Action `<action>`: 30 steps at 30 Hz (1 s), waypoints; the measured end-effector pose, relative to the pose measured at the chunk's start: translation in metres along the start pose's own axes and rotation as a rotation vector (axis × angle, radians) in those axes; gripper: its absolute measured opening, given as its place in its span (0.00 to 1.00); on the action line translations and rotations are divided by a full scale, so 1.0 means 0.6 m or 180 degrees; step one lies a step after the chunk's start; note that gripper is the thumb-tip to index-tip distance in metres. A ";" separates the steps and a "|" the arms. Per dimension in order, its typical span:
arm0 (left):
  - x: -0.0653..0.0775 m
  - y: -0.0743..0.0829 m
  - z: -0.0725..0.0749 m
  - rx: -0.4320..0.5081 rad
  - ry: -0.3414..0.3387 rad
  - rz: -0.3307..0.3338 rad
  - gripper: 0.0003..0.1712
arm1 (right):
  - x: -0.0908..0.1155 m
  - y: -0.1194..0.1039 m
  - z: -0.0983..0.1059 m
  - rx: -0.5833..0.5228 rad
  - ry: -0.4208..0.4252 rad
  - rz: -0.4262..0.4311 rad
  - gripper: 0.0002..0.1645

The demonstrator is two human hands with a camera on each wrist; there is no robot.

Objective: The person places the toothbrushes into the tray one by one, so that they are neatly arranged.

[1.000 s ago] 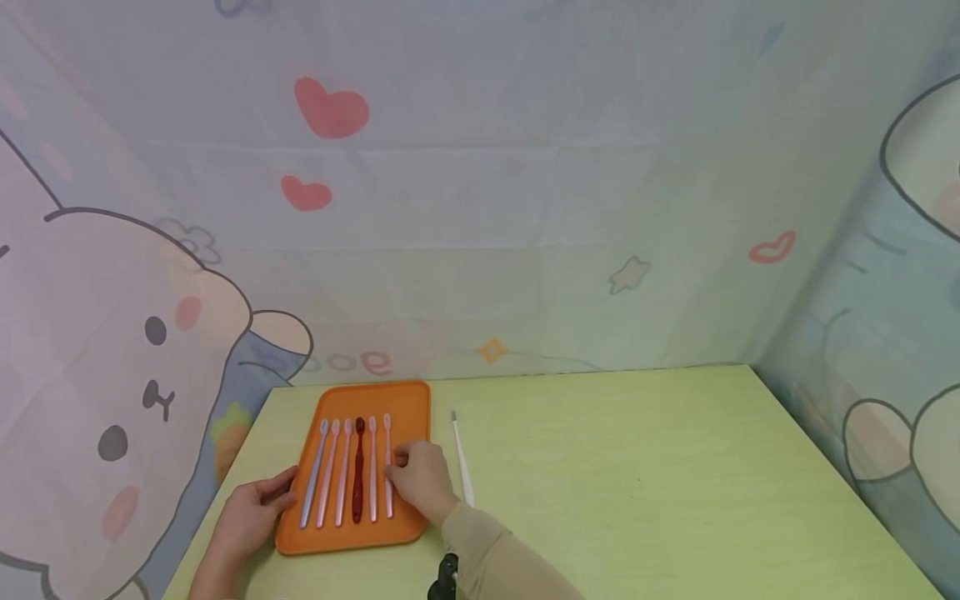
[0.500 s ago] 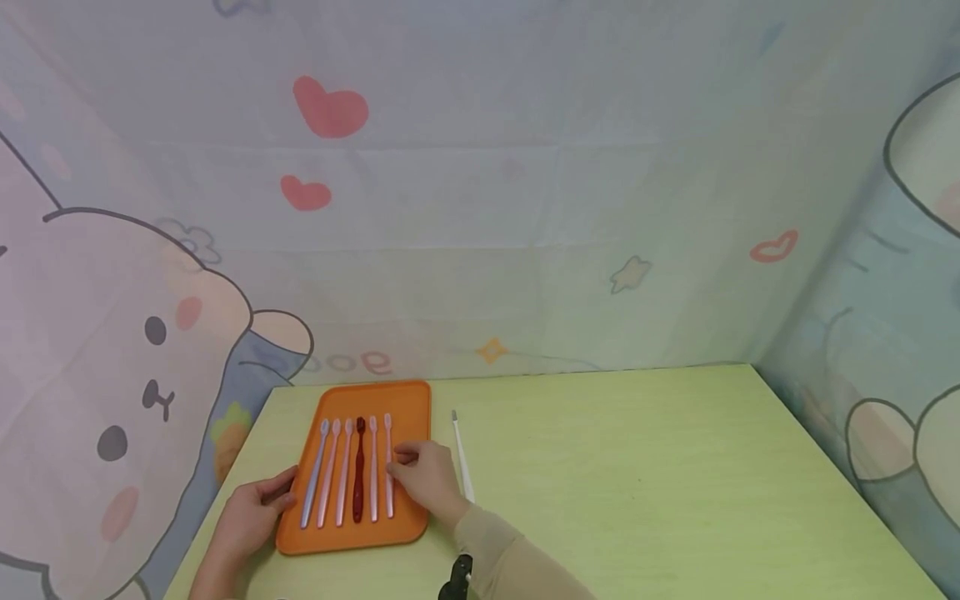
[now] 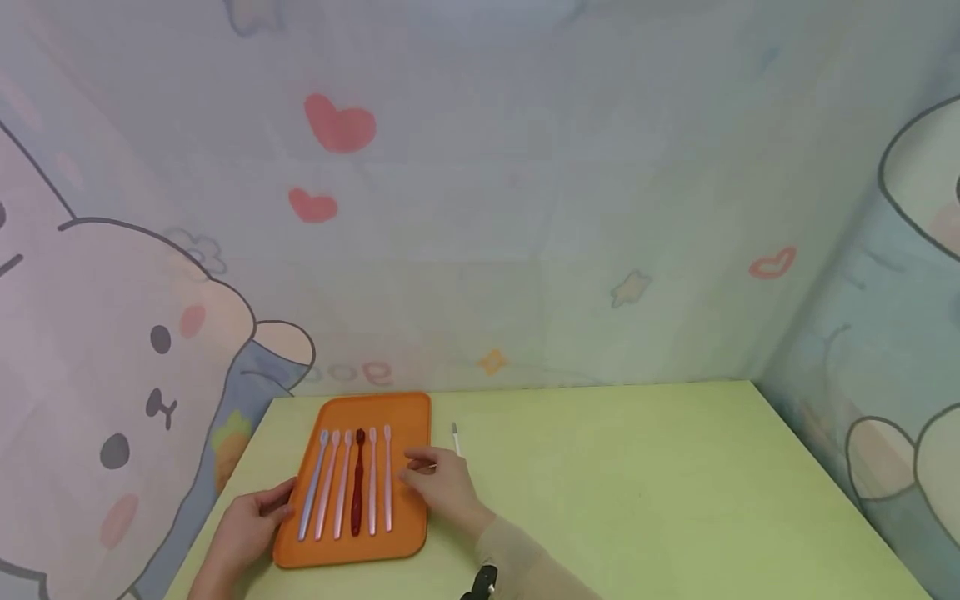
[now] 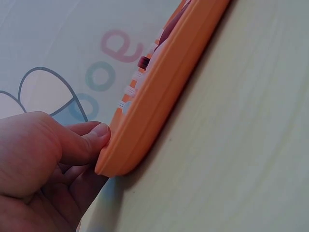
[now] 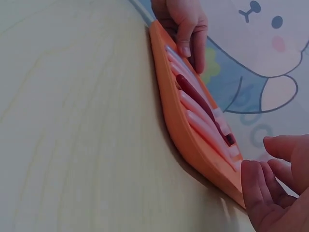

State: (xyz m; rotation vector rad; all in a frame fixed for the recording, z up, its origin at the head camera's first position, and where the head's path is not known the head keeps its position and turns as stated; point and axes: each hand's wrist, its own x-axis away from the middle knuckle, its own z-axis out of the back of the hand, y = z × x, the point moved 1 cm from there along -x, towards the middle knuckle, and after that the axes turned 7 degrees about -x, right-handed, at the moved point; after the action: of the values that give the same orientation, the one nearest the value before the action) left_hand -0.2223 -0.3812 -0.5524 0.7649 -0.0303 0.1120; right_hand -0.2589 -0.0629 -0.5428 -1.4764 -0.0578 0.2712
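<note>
An orange tray (image 3: 409, 425) lies on the left of the table, bearing several toothbrushes side by side, heads toward the wall. The leftmost is a light blue toothbrush (image 3: 311, 490), a dark red toothbrush (image 3: 357, 487) lies near the middle, and a pink toothbrush (image 3: 388, 487) is rightmost. My left hand (image 3: 242, 529) pinches the tray's left edge, thumb on the rim in the left wrist view. Over the tray's right edge is my right hand (image 3: 450, 493), thumb and fingers parted with nothing between them. It partly hides a white toothbrush (image 3: 456, 435) on the table.
The light green table (image 3: 660, 483) extends right of the tray. A printed cloth wall (image 3: 525, 250) with hearts and cartoon animals rises at the back and both sides. A black strap piece (image 3: 482, 582) shows beside the right sleeve.
My right hand has let go of the rightmost pink toothbrush and drawn slightly right, covering more of the white one. The left hand stays at the tray's edge. The head view has tilted up slightly.
</note>
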 end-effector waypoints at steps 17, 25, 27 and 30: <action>-0.021 -0.001 -0.006 0.0000 0.0087 0.0007 0.28 | -0.008 0.003 0.147 0.0036 0.0059 -0.0142 0.28; -0.026 -0.002 -0.002 0.0029 0.0102 0.0014 0.28 | -0.010 0.011 0.163 0.0094 0.0008 -0.0345 0.29; -0.027 -0.001 -0.002 0.0039 0.0105 -0.0003 0.27 | -0.008 0.013 0.162 0.0093 -0.0009 -0.0358 0.29; -0.027 -0.002 -0.001 0.0054 0.0107 -0.0014 0.27 | -0.005 0.015 0.159 0.0129 -0.0019 -0.0339 0.28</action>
State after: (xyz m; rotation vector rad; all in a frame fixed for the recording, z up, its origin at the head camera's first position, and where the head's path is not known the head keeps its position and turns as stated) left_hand -0.2381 -0.3829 -0.5546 0.7798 0.0042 0.1210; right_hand -0.2825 0.0303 -0.5420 -1.4273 -0.1345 0.1893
